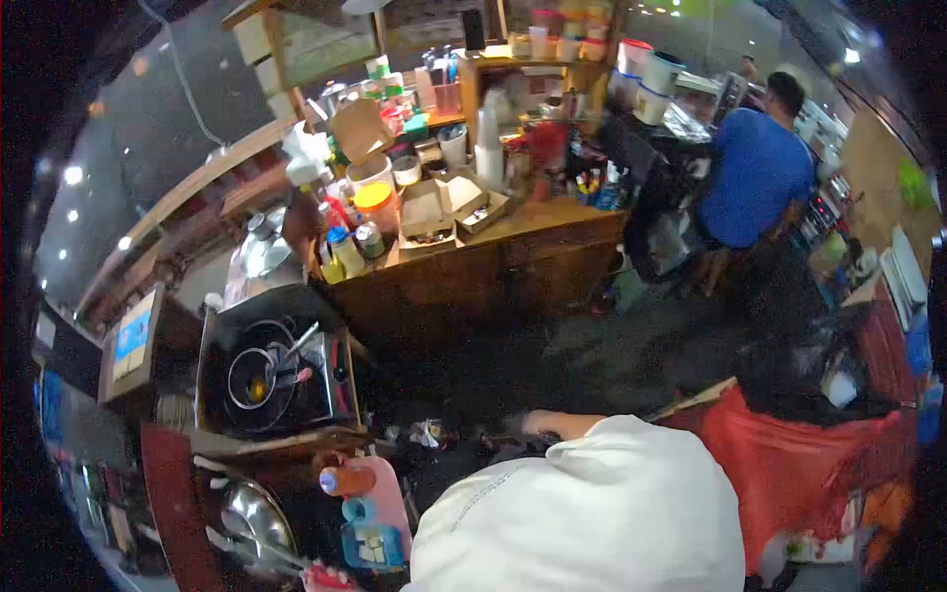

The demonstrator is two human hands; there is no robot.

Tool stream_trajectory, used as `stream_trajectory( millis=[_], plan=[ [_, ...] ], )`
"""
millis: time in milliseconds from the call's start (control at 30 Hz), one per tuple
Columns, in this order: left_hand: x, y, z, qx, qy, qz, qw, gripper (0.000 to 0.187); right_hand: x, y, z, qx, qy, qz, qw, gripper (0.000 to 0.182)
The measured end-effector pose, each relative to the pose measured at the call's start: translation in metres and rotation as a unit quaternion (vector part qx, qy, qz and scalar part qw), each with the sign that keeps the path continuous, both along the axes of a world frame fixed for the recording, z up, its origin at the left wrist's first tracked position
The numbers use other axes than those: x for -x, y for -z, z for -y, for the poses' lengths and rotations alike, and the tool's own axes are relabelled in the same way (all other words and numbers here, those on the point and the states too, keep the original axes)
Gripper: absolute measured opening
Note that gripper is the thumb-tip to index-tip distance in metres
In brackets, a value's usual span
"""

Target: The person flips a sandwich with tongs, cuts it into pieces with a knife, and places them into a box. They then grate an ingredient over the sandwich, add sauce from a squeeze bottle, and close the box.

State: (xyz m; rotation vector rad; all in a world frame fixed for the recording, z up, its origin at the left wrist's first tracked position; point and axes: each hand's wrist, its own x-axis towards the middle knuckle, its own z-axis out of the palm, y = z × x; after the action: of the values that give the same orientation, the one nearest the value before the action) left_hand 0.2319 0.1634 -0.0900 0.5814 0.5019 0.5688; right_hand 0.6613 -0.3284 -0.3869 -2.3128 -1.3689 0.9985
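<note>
Neither my left hand nor my right hand can be made out. A white shirt [582,508] fills the bottom middle, apparently the back of a person bending over. From its sleeve a bare forearm [562,424] reaches left, its hand blurred in the dark. To the left is a burner stove [340,380] holding a dark pan [258,380] with a metal-handled utensil [302,340] in it. Below that lie a bottle with an orange-brown filling [347,481], a blue container [373,546] and a metal bowl [258,518].
Behind runs a wooden counter [473,286] crowded with open cardboard boxes [427,212], an orange-lidded tub [375,202] and stacked cups [488,148]. Another person in a blue shirt [755,178] stands back right. Red cloth [789,464] hangs at the right.
</note>
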Motion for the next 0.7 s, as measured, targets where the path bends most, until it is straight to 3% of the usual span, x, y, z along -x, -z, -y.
stream_trajectory(
  millis=[33, 67, 100, 133, 200, 267, 300, 333, 367, 433, 500, 533, 600, 633, 667, 700],
  plan=[
    [-0.005, -0.001, 0.009, 0.000, -0.014, -0.002, 1.000, 0.043, -0.004, -0.002, -0.013, 0.159, 0.035, -0.054, 0.985, 0.041],
    [-0.041, -0.031, 0.035, -0.020, -0.116, -0.082, 0.990, 0.033, -0.008, -0.003, -0.017, 0.159, 0.015, -0.053, 0.986, 0.041],
    [-0.059, -0.053, 0.052, -0.038, -0.221, -0.163, 0.961, 0.028, -0.010, -0.004, -0.014, 0.061, -0.093, 0.022, 0.994, 0.036],
    [-0.054, -0.048, 0.050, -0.046, -0.211, -0.149, 0.965, 0.028, -0.014, -0.005, -0.015, -0.044, -0.202, 0.092, 0.974, 0.032],
    [-0.048, -0.046, 0.053, -0.047, -0.191, -0.091, 0.976, 0.029, -0.010, -0.035, -0.040, 0.166, -0.091, 0.041, 0.981, 0.028],
    [-0.052, -0.066, 0.069, -0.053, -0.220, -0.058, 0.972, 0.027, -0.026, 0.041, -0.046, 0.267, 0.012, -0.097, 0.959, 0.027],
    [-0.057, -0.070, 0.074, -0.061, -0.257, -0.067, 0.962, 0.027, -0.029, -0.047, -0.047, 0.235, -0.020, -0.084, 0.968, 0.024],
    [-0.057, -0.073, 0.076, -0.037, -0.281, -0.080, 0.955, 0.028, -0.031, -0.006, -0.050, 0.232, -0.066, -0.069, 0.968, 0.024],
    [-0.055, -0.074, 0.080, -0.013, -0.303, -0.090, 0.949, 0.030, -0.055, 0.042, -0.033, 0.115, -0.246, 0.092, 0.958, 0.026],
    [-0.045, -0.070, 0.087, -0.013, -0.297, -0.030, 0.954, 0.028, -0.096, 0.148, -0.029, 0.049, -0.363, 0.107, 0.924, 0.026],
    [-0.038, -0.059, 0.092, -0.033, -0.331, -0.032, 0.943, 0.035, -0.099, 0.065, -0.059, 0.069, -0.263, -0.048, 0.961, 0.024],
    [-0.023, -0.059, 0.106, -0.023, -0.339, -0.031, 0.940, 0.034, -0.082, 0.033, -0.078, 0.197, -0.252, 0.019, 0.947, 0.027],
    [-0.012, -0.053, 0.116, -0.012, -0.356, -0.029, 0.934, 0.033, -0.099, 0.069, -0.092, 0.174, -0.275, 0.028, 0.945, 0.027],
    [-0.006, -0.049, 0.124, -0.007, -0.370, -0.050, 0.928, 0.031, -0.083, 0.017, -0.111, 0.150, -0.281, 0.031, 0.947, 0.028],
    [0.000, -0.044, 0.131, -0.001, -0.383, -0.071, 0.921, 0.029, -0.087, -0.048, -0.130, 0.128, -0.461, 0.052, 0.876, 0.029],
    [0.003, -0.043, 0.138, 0.000, -0.390, -0.072, 0.918, 0.029, -0.075, -0.017, -0.132, 0.128, -0.469, 0.052, 0.872, 0.029]
  ],
)
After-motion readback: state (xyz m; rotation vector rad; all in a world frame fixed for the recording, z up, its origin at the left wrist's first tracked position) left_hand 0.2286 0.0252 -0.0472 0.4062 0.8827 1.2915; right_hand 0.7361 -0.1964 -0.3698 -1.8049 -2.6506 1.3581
